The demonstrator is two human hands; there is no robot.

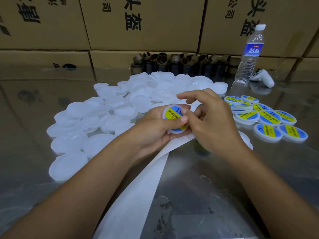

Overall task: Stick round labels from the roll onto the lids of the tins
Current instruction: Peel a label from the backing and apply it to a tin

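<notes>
Left: heap of plain white lids (103, 118), dozens, overlapping past exact count. Centre: left hand (153, 133) gripping one held lid (177, 131), thumb across its blue-yellow label (173, 114). One backing strip (138, 187) trailing near. Right hand (214, 123) just beside the held lid, index straight, others curled; grip unclear. Right: about nine labelled lids (270, 117). Far right: one water bottle (248, 54).

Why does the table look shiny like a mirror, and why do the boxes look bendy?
Head view: the metal table reflects the boxes and the water bottle, with soft glare patches; the wide lens curves the box edges; the plain white lids look washed out.
</notes>
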